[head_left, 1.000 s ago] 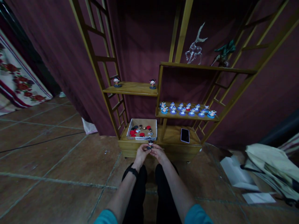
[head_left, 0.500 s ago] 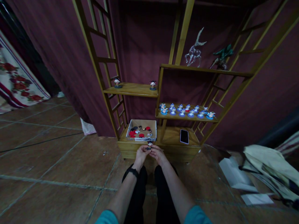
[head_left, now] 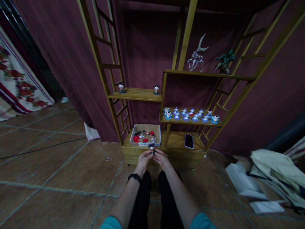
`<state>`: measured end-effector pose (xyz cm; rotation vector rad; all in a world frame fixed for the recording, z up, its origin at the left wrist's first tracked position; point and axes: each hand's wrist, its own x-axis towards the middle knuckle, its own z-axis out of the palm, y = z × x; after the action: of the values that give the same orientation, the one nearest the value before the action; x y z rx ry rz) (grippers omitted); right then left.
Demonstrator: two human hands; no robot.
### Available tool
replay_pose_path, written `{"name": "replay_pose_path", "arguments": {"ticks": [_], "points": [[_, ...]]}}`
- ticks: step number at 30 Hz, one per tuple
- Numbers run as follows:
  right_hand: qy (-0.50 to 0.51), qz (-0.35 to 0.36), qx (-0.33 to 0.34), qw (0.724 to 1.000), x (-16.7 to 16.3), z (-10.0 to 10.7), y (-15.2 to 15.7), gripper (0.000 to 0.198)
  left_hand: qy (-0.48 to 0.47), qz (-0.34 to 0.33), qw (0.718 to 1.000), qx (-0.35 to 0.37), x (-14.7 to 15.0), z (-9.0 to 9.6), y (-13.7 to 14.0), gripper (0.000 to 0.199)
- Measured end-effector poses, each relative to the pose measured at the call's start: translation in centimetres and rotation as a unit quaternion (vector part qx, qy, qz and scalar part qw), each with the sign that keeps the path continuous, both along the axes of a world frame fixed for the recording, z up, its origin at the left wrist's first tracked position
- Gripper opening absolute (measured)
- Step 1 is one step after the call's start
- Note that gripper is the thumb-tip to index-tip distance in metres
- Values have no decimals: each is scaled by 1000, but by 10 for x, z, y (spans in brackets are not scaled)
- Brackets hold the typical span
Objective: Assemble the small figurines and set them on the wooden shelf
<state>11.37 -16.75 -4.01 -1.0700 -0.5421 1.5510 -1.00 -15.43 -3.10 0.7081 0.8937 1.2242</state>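
Note:
Between my two hands is a small black-haired figurine (head_left: 152, 148) with a dark base, held upright in front of the cabinet. My left hand (head_left: 144, 160) pinches it from the left, and my right hand (head_left: 161, 159) grips it from the right. Just beyond them, on the lowest shelf, a cardboard box (head_left: 131, 135) holds red, black and white figurine parts. Two similar figurines stand on the left shelf above: one figurine (head_left: 121, 88) at its left end, another figurine (head_left: 156, 90) at its right end.
Several blue-and-white figurines (head_left: 186, 116) stand in rows on the right middle shelf (head_left: 190, 122). Below lies a phone (head_left: 189, 141). A glass deer (head_left: 196, 59) and a green-brown statuette (head_left: 224, 62) occupy the upper shelf. White boxes (head_left: 245, 181) and a pale bag (head_left: 274, 165) lie on the floor at right.
The figurine has tilted slightly in my fingers, and both hands still hold it. My view has shifted a little, so the cabinet sits slightly lower in the picture.

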Motion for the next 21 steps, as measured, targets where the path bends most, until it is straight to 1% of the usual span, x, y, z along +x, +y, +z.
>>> {"name": "replay_pose_path", "arguments": {"ticks": [8, 13, 21], "points": [[17, 8, 8, 1000, 1, 0, -1, 42, 19, 6, 1000, 23, 0, 4, -4, 37], [16, 7, 6, 1000, 2, 2, -1, 40, 24, 2, 999, 28, 1, 3, -2, 38], [20, -8, -12, 1000, 1, 7, -1, 37, -12, -45, 999, -4, 0, 0, -1, 37]]}}
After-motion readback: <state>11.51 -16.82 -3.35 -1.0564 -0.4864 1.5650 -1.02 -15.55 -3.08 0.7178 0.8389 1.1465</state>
